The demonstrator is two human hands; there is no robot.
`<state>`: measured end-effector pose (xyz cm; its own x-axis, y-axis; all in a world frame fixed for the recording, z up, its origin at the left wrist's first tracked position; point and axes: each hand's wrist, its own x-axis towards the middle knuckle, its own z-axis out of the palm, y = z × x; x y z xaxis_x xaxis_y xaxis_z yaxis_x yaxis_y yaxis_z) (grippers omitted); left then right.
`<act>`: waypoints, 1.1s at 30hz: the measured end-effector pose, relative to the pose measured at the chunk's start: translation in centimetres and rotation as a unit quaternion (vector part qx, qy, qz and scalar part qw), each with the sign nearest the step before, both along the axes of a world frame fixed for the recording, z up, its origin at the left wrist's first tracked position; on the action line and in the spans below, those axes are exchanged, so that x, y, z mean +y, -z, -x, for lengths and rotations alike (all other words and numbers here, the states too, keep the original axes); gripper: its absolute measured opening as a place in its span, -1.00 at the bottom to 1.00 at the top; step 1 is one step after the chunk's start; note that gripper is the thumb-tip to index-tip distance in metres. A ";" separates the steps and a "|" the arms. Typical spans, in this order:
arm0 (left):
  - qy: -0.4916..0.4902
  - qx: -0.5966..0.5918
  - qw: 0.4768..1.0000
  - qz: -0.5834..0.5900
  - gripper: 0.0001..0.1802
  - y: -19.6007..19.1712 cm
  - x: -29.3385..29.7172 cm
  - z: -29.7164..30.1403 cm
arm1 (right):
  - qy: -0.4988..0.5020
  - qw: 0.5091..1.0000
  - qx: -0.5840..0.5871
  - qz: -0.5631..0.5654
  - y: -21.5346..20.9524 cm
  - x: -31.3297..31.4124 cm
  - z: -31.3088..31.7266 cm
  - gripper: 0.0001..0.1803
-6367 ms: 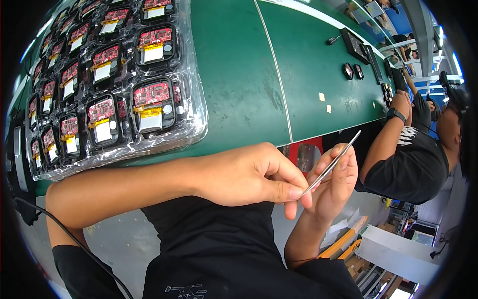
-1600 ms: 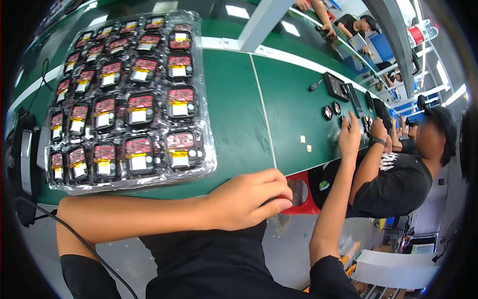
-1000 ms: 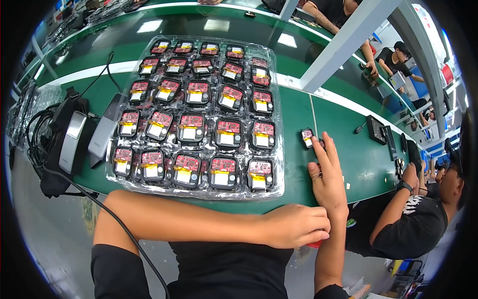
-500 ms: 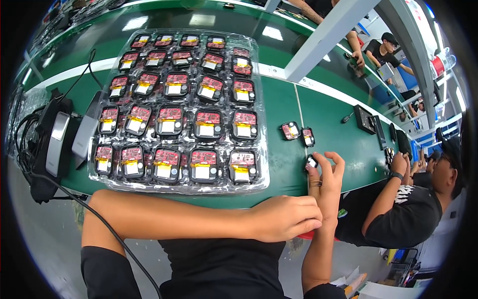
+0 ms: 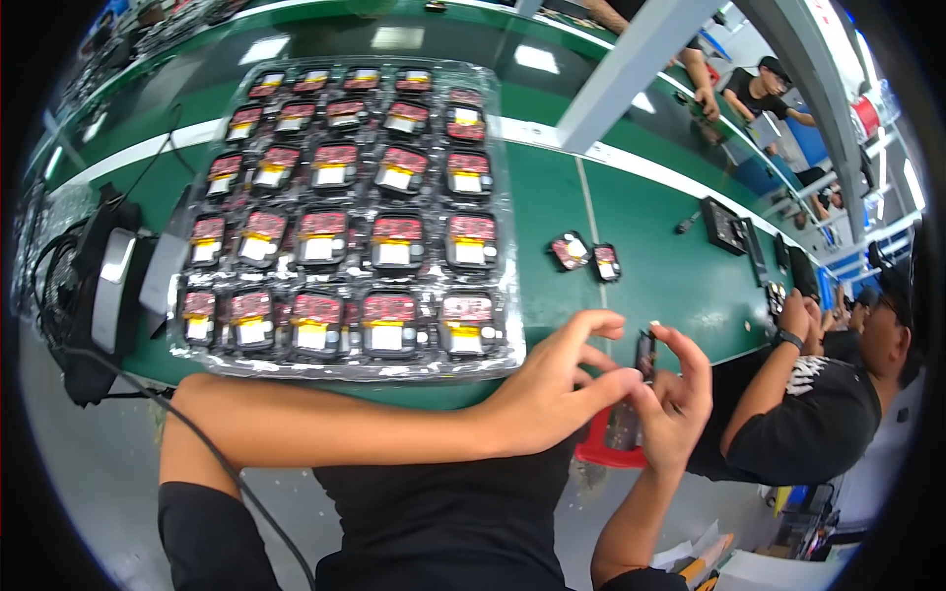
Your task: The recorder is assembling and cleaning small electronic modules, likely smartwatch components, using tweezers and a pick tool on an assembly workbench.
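Note:
In front of my body, my right hand (image 5: 680,404) pinches a small dark device (image 5: 645,357), seen nearly edge-on, between fingertips and thumb. Close beside it is my left hand (image 5: 547,389), its index finger stretched out and apart from the thumb. The left thumb tip comes up to the right thumb; whether it touches the device, I cannot tell. Beyond my hands, two similar open devices lie on the green bench: one tilted (image 5: 569,251), the other (image 5: 606,262) just to its right. A clear plastic tray (image 5: 505,295) holds rows of black-cased units with red circuit boards.
At the left a black case (image 5: 84,295) stands beside coiled cables. A grey post (image 5: 621,84) rises beyond the bench. Small black boxes (image 5: 724,227) sit at the far right, near a co-worker (image 5: 818,414) in black. Something red (image 5: 601,448) shows below my hands.
My left hand has moved from the right wrist up to the device. The right hand has drawn the device nearer and turned it edge-on. The view has shifted slightly.

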<state>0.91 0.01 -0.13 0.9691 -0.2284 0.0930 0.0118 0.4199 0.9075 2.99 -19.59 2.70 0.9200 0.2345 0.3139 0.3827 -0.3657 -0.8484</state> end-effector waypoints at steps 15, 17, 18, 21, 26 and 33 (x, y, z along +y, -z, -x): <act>0.089 0.075 0.983 0.143 -0.41 -0.3 1.0 -1.0 | 0.046 0.998 0.042 0.019 -1.2 0.9 2.5 -0.33; 0.085 0.077 0.983 0.142 -0.40 -0.4 1.2 -1.0 | 0.038 0.997 0.009 0.065 -1.0 0.6 2.9 -0.44; 0.074 0.080 0.984 0.138 -0.39 -0.4 1.3 -1.1 | 0.023 0.994 -0.021 0.109 -1.0 0.4 3.0 -0.54; 0.092 0.081 0.983 0.136 -0.37 -0.3 1.2 -1.2 | 0.032 0.978 -0.098 0.182 -0.8 0.5 3.1 -0.69; 0.083 0.076 0.987 0.115 -0.39 -0.2 0.8 -1.3 | 0.091 0.989 -0.028 0.116 0.0 0.6 3.0 -0.72; 0.062 -0.023 0.998 0.026 -0.41 0.0 0.8 -1.3 | 0.073 0.995 0.065 -0.013 0.1 1.1 2.8 -0.81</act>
